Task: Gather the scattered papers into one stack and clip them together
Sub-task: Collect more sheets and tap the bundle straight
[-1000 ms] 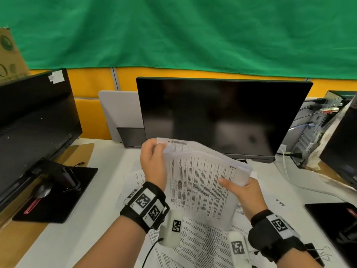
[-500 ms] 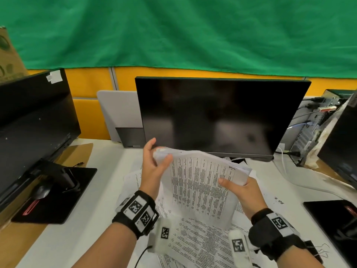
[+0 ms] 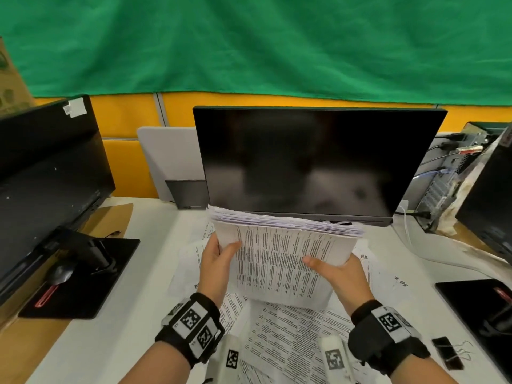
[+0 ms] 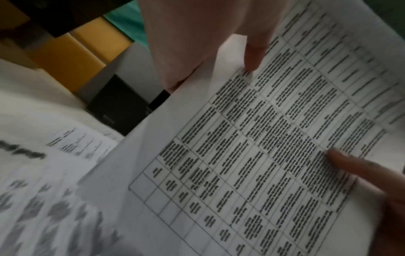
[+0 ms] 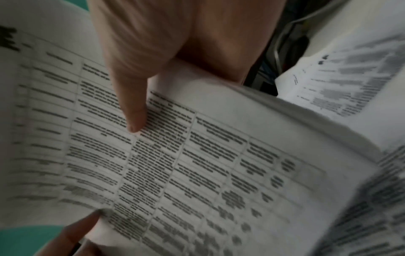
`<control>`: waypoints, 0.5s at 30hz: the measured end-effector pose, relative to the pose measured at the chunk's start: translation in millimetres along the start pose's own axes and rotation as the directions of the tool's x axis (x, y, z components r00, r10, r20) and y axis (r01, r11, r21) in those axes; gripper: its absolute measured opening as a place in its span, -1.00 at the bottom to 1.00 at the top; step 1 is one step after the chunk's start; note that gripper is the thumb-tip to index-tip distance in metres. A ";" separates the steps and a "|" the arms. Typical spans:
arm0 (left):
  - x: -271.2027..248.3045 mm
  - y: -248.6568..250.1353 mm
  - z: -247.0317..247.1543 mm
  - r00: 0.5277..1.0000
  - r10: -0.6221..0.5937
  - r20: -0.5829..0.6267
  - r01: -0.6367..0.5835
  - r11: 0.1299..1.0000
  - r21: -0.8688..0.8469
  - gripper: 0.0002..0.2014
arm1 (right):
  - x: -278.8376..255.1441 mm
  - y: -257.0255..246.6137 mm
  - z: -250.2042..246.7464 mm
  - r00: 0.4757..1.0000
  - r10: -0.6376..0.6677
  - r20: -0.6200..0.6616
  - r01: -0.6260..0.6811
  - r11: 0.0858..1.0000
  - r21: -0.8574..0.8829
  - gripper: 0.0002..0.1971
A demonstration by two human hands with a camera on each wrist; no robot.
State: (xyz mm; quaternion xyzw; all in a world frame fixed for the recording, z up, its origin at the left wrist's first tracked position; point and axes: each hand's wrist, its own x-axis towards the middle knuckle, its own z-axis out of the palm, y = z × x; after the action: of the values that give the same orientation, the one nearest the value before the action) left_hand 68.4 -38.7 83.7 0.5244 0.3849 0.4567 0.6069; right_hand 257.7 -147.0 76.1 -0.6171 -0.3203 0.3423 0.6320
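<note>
A thick stack of printed papers (image 3: pixel 279 261) stands on edge above the desk, its top sheet a table of text facing me. My left hand (image 3: pixel 219 259) grips its left edge, thumb on the front sheet. My right hand (image 3: pixel 336 275) grips the right side, thumb (image 5: pixel 133 110) pressed on the text. The wrist views show the same stack of papers (image 4: pixel 252 155) (image 5: pixel 197 164) close up. More loose papers (image 3: pixel 291 339) lie spread on the white desk under the stack. Two black binder clips (image 3: pixel 447 353) lie at the front right.
A dark monitor (image 3: pixel 315 162) stands just behind the stack. Another monitor (image 3: pixel 47 167) and its black base (image 3: pixel 83 275) are on the left, a black pad (image 3: pixel 482 309) and computer hardware (image 3: pixel 454 173) on the right. The white desk (image 3: pixel 116 336) shows at front left.
The curled, fanned sheets have been squared into an upright stack. My left hand has slid down from the stack's top corner to its left edge; the right hand has kept its hold.
</note>
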 end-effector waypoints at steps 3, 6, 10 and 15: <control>-9.8 -16.2 -1.9 0.999 -0.049 -0.019 0.049 0.999 0.001 -0.75 | -2.5 2.6 -0.6 1.000 -0.014 -0.001 0.014 0.999 -0.042 -0.72; -20.3 -26.2 0.4 0.998 -0.054 -0.031 0.053 0.998 -0.026 -0.74 | -9.7 4.5 2.8 1.000 0.004 -0.008 -0.005 1.000 -0.029 -0.77; -26.5 -25.5 1.5 0.999 -0.005 -0.041 0.003 0.998 -0.056 -0.73 | -20.9 2.7 6.8 1.000 -0.026 -0.006 0.026 0.999 0.026 -0.60; -24.5 -29.2 -7.1 0.999 -0.035 -0.021 0.035 0.999 -0.026 -0.74 | -24.9 -18.9 0.6 0.982 -0.189 -0.017 0.188 0.982 -0.019 -0.49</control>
State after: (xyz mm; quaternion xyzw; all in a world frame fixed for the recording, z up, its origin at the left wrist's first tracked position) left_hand 59.2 -61.1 53.5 0.5048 0.3946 0.4566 0.6172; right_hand 243.9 -167.3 95.5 -0.5925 -0.3744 0.2724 0.6592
